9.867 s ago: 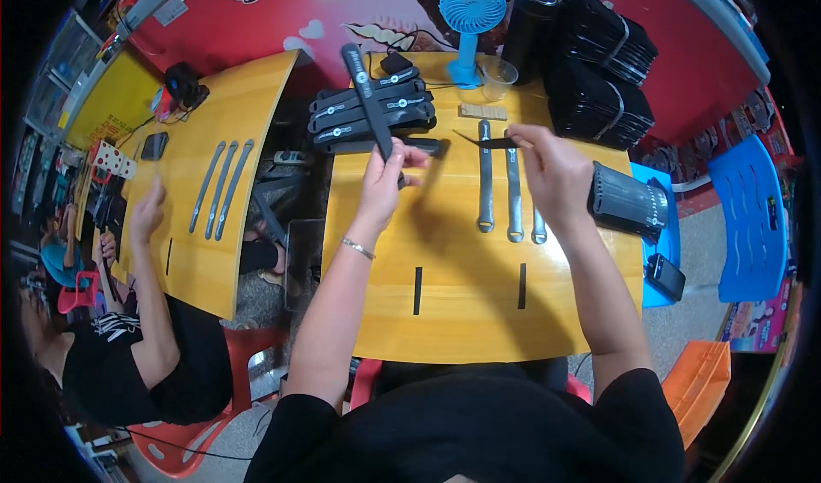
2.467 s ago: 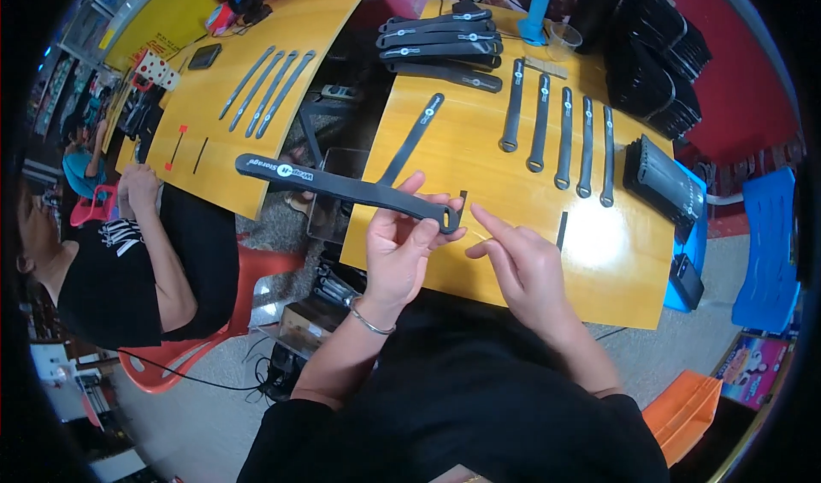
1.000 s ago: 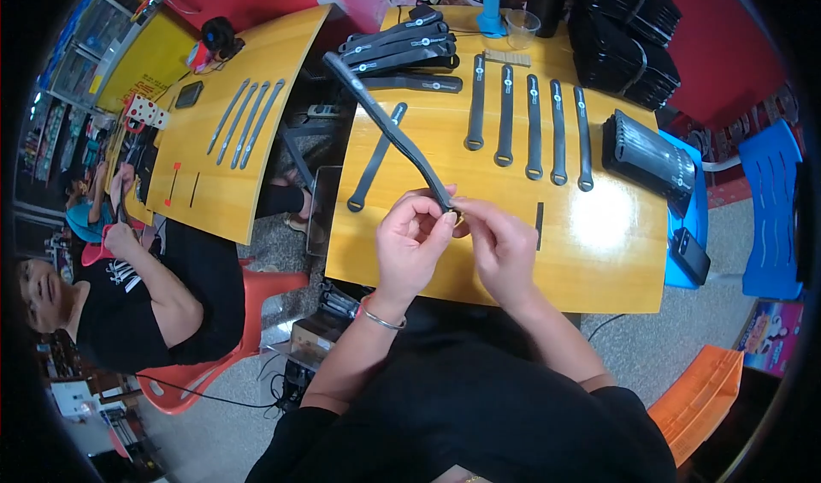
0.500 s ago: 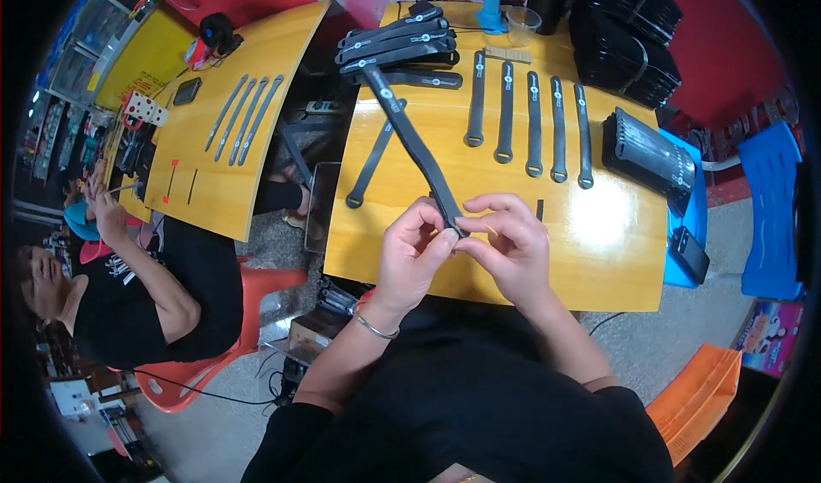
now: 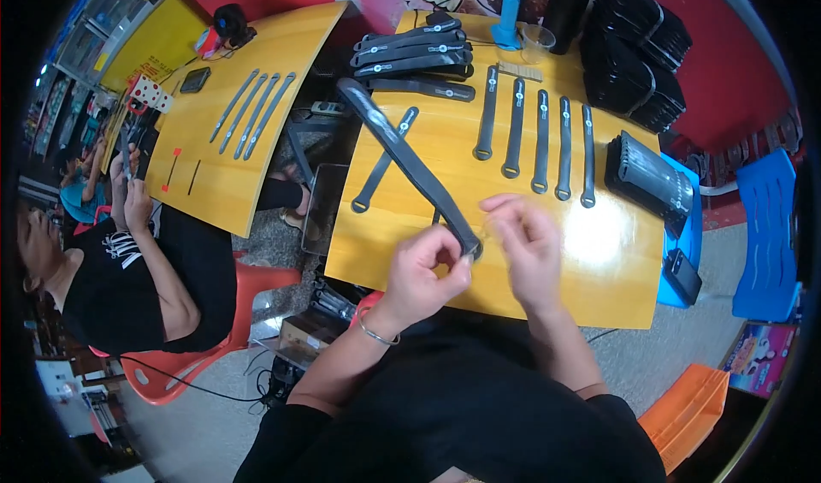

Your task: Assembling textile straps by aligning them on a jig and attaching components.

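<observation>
We have a row of five straps (image 5: 541, 141) on our table (image 5: 599, 302), right of a lone strap (image 5: 374, 177) and before a fan (image 5: 507, 25), a cup (image 5: 537, 45) and, rightmost, a flask (image 5: 571, 8). A strap pile (image 5: 410, 53) lies behind the lone one, over which the held strap (image 5: 419, 177) slants from our left hand (image 5: 419, 276). Banded bundles (image 5: 633, 81) sit back right, a packet (image 5: 643, 179) before them. Left, another table (image 5: 235, 188) bears four straps (image 5: 256, 116).

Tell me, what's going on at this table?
A person is handling a long dark strap, pinching its near end in the left hand. The right hand is raised just beside that end, too blurred to tell whether it holds anything. Five similar straps lie in a row on the yellow table, and a pile of straps sits toward the back. A co-worker sits at the next table.
</observation>
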The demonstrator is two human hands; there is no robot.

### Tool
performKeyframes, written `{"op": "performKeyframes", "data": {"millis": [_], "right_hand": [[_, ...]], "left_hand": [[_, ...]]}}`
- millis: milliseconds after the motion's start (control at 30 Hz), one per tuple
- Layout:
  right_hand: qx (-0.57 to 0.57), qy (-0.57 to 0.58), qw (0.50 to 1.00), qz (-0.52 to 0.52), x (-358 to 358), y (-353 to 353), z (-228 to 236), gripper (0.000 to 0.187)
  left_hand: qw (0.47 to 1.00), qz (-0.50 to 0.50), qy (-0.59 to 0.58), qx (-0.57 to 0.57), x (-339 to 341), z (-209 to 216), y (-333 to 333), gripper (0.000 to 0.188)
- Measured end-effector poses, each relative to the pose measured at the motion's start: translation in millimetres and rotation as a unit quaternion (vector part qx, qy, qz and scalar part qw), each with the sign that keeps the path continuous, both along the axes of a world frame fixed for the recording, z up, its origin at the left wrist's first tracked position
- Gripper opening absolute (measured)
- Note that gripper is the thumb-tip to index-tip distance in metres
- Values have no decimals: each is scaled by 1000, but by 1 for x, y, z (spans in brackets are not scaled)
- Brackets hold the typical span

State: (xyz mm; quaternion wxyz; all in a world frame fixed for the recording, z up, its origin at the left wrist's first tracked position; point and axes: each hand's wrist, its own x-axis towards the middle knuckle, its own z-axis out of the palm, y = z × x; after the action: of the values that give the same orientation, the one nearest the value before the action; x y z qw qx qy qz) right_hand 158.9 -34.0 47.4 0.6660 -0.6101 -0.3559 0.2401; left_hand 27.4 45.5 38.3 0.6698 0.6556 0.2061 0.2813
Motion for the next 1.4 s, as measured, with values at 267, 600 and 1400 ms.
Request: {"op": "performKeyframes", "data": {"millis": [267,600,1400], "right_hand": [[40,-253,962,89,38,-21,25,46],[58,-119,976,171,-3,-17,8,41],[93,-473,869,113,-7,-19,53,17]], "left_hand": [[974,-125,6,-189,-34,-23,-12,12],[978,-87,-134,-135,-11,9,-5,11],[979,-166,-67,-94,-19,21,4,26]]}}
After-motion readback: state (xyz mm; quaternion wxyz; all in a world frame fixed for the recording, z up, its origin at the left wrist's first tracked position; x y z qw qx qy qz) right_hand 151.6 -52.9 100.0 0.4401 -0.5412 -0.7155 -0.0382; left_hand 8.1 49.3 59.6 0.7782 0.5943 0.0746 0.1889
